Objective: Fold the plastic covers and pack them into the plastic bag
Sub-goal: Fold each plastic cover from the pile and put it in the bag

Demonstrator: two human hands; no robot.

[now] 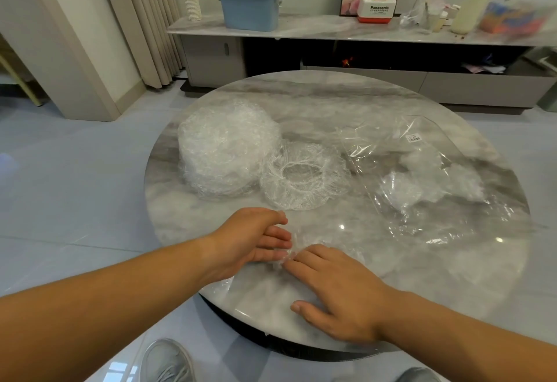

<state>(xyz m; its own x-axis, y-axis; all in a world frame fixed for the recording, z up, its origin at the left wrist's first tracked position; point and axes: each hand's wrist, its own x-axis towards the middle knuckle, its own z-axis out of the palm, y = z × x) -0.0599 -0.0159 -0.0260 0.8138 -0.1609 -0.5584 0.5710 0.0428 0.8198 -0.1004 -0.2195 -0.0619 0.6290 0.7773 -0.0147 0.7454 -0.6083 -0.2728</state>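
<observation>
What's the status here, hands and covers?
Left hand and right hand press one cover on table. Bag at right, packed covers inside. Stack waiting, nothing in the way.

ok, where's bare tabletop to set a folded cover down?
Bare: far rim of the table, behind the stack of covers and plastic bag; near-right patch between right hand and bag. Crowded: centre, loose cover against stack.

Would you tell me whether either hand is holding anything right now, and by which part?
Neither grips anything: left hand and right hand press one plastic cover flat on the table, fingers meeting at its bunched part.
</observation>
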